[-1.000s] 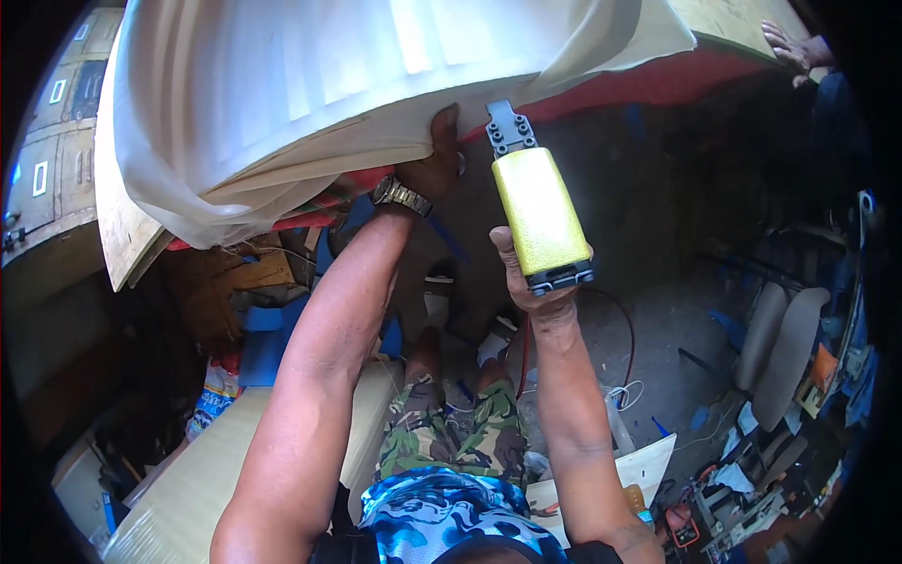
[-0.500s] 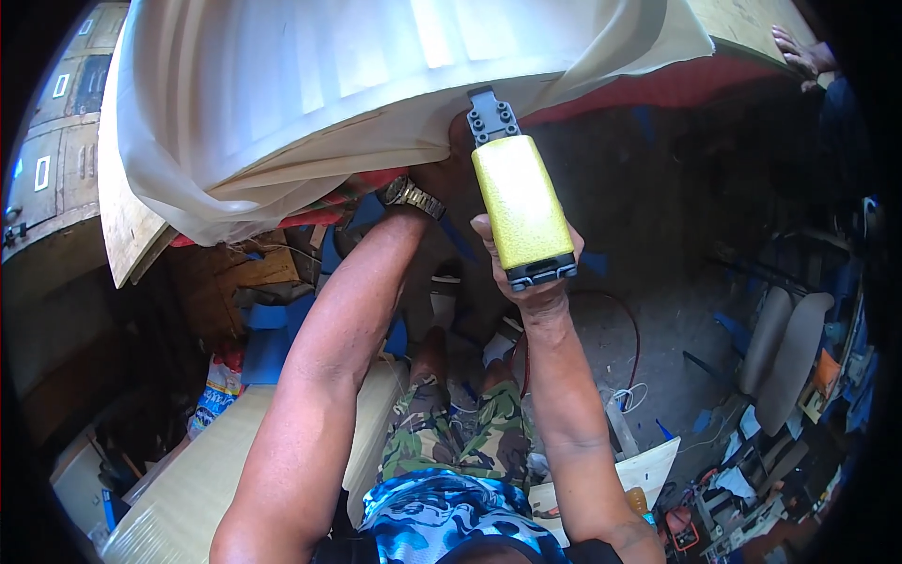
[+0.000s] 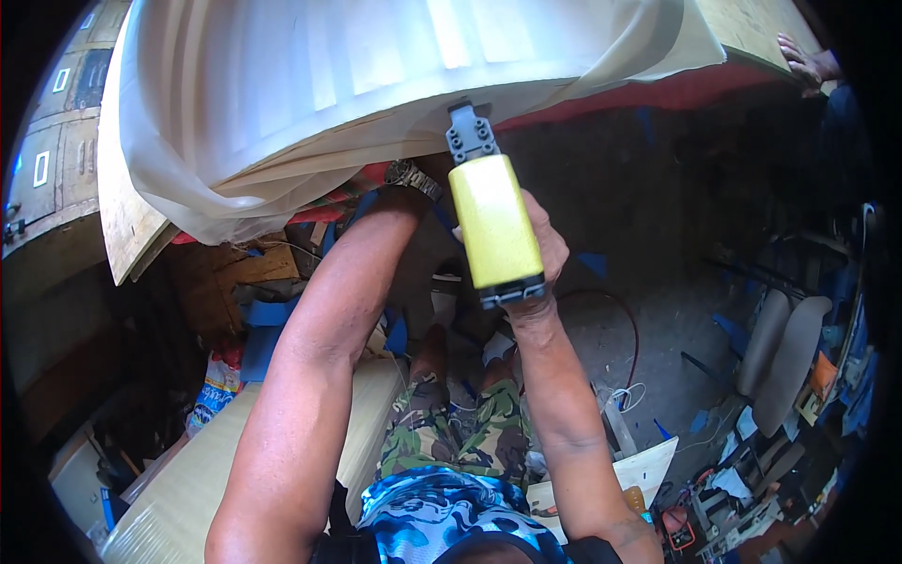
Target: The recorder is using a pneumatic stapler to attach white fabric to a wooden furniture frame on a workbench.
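Note:
My right hand (image 3: 547, 240) is wrapped round the grip of a yellow staple gun (image 3: 495, 221). The gun's grey nose lies against the underside edge of a panel covered in white fabric (image 3: 366, 61); whether it presses there I cannot tell. My left hand (image 3: 435, 169), with a metal wristwatch (image 3: 412, 177) above it, reaches under the fabric's hanging edge, just left of the gun's nose. Its fingers are hidden. Loose folds of the fabric hang at the panel's left corner.
Wooden boards (image 3: 132, 226) and red cloth lie beneath the white fabric. Another person's hand (image 3: 806, 66) rests at the far right edge. A plastic-wrapped tan slab (image 3: 197, 498) stands at lower left. A dark red hose (image 3: 631, 324) and blue scraps lie on the floor, with clutter at right.
The staple gun and my right hand have shifted left along the fabric edge and slightly toward me, closer to my left hand. My left wrist has moved slightly up and left.

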Demonstrator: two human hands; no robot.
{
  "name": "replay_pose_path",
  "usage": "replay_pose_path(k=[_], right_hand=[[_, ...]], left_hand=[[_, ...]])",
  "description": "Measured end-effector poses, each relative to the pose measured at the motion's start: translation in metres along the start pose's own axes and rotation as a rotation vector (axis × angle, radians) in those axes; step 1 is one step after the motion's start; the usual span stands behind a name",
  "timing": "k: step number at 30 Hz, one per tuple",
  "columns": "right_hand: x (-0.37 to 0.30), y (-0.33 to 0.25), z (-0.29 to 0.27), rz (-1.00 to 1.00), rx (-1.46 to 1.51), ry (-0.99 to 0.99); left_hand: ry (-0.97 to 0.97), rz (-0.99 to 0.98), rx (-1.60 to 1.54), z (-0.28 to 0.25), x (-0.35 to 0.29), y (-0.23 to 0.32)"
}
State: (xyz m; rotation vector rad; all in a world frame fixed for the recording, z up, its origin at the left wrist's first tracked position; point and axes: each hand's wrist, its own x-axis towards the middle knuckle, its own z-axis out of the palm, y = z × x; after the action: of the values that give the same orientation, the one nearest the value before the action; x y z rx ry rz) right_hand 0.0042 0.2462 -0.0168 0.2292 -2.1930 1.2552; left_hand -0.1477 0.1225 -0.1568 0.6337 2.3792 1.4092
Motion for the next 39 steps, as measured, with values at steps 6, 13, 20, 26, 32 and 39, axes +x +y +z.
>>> replay_pose_path(k=[6, 13, 20, 26, 32, 39], right_hand=[[0.002, -0.003, 0.017, -0.021, 0.054, 0.061], [0.0, -0.01, 0.019, 0.005, 0.014, 0.043], [-0.045, -0.045, -0.047, 0.09, -0.115, -0.187], [-0.157, -0.127, -0.144, 0.71, -0.239, -0.305], [-0.295, -0.137, -0.299, 1.309, -0.491, -0.262], [-0.269, -0.161, -0.374, 1.478, -0.007, 0.07]], left_hand=[[0.163, 0.027, -0.604, 0.028, 0.001, -0.075], [0.397, -0.014, -0.286, 0.018, -0.049, -0.017], [0.533, -0.006, 0.033, 0.005, -0.011, 0.096], [0.327, -0.546, 0.159, 0.009, -0.123, 0.036], [-0.63, -0.452, 0.54, 0.069, -0.407, 0.132], [-0.132, -0.142, 0.494, 0.014, -0.375, 0.25]])
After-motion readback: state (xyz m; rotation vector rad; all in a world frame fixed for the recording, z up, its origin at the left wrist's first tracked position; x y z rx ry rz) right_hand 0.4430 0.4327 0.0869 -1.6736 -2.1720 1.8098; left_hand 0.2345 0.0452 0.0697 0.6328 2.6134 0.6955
